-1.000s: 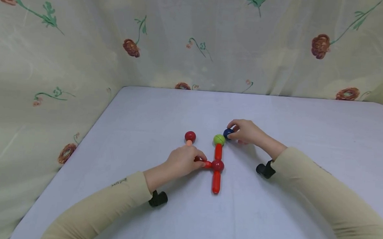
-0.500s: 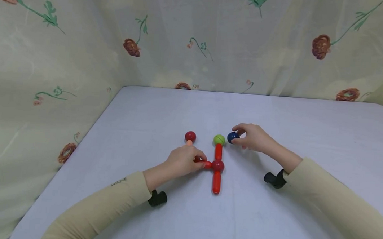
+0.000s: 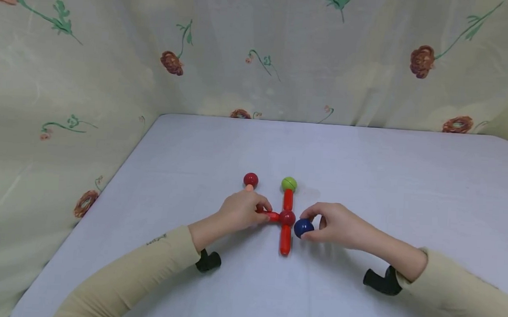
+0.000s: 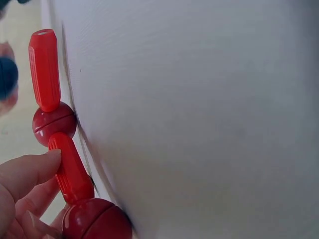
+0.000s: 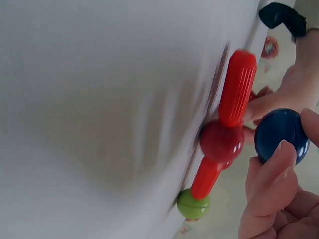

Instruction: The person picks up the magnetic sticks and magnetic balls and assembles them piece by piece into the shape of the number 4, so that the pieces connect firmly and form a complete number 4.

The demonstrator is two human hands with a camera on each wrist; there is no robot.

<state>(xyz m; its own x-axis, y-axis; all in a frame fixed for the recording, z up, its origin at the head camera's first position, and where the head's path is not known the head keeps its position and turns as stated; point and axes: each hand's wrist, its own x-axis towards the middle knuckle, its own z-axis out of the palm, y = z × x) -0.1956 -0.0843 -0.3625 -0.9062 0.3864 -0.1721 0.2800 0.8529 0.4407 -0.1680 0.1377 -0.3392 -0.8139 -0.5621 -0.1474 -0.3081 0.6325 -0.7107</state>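
Note:
My left hand point(image 3: 243, 209) pinches a red ribbed rod point(image 4: 72, 169) that joins a dark red ball point(image 3: 287, 217) to another dark red ball point(image 4: 97, 221), the latter hidden by the hand in the head view. From the first ball, one red rod point(image 3: 285, 240) points toward me and another red rod point(image 3: 288, 200) runs away to a lime green ball point(image 3: 289, 184). My right hand point(image 3: 336, 225) holds a blue ball point(image 3: 304, 228) between thumb and fingers, just right of the joined pieces. Whether the blue ball touches them cannot be made out.
A white cloth-covered table point(image 3: 387, 170) lies under everything. Beyond my left hand sits a red ball point(image 3: 250, 179) with a short orange piece below it, partly covered. A flowered curtain point(image 3: 311, 56) hangs behind the table and along its left side.
My right hand has carried the blue ball from beside the green ball toward me, to beside the near red rod. The left hand has stayed in place on its rod.

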